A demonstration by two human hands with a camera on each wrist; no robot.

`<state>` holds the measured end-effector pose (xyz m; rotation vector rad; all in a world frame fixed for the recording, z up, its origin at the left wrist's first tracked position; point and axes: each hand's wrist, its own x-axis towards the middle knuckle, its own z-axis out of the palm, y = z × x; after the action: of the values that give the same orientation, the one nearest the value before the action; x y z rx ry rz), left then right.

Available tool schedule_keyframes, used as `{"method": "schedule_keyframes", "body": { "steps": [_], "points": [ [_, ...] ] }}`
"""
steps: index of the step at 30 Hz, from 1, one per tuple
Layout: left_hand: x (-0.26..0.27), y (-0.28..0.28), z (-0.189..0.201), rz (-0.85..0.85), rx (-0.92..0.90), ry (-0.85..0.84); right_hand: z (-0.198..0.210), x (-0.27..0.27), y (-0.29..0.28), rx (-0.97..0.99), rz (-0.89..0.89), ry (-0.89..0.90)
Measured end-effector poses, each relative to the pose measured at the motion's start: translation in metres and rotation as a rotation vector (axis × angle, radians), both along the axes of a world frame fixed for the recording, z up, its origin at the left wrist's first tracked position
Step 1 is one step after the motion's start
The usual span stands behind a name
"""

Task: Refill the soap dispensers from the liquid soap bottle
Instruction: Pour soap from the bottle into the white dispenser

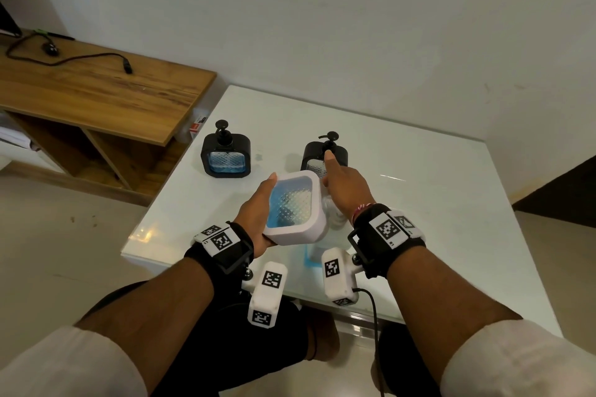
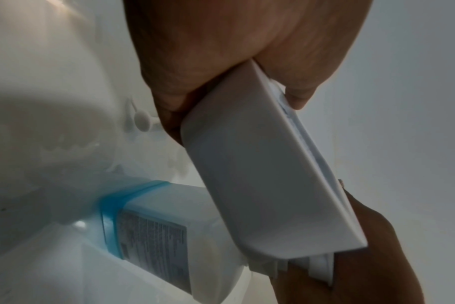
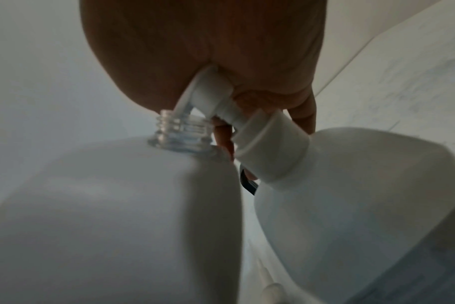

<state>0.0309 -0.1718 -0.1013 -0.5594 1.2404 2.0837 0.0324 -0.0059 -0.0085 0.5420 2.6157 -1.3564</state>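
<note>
Left hand (image 1: 254,219) of mine grips the white dispenser (image 1: 295,208), thumb along one edge and fingers behind, tilting it above the table (image 1: 435,203). Its rounded-square frame is smooth matte plastic around a clear, dimpled window showing blue soap. My right hand (image 1: 346,193) pinches the white pump (image 3: 213,96), fingers curled round it, index finger stretched forward; the pump's tube dips into the dispenser's clear threaded neck (image 3: 181,131), the cap off the threads. Just beside it stands the soap bottle (image 3: 351,205), white, smooth and round-shouldered, with a blue band and a printed label. Two black dispensers stand farther back on the glossy, pale glass top: the left one (image 1: 225,155) shows blue soap, the right one (image 1: 324,151) is partly hidden behind my hand. To the left stands a wooden desk (image 1: 96,90) carrying a black cable (image 1: 84,58); plain white walls close the corner.
</note>
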Motion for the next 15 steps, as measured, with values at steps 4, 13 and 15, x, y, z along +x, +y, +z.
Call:
{"method": "schedule_keyframes", "body": {
  "steps": [4, 13, 15],
  "points": [
    [-0.0015, 0.0011, -0.0013, -0.011, 0.005, -0.006, -0.0027, 0.0012, 0.0015, 0.02, -0.013, -0.031],
    [-0.0024, 0.0007, -0.0063, -0.006, 0.014, -0.001, -0.0002, -0.0002, 0.0011, 0.038, -0.014, 0.008],
    [-0.0043, 0.0004, -0.0067, -0.003, 0.013, 0.0, -0.0003, -0.0021, 0.0012, 0.011, -0.03, 0.017]
  ]
}}
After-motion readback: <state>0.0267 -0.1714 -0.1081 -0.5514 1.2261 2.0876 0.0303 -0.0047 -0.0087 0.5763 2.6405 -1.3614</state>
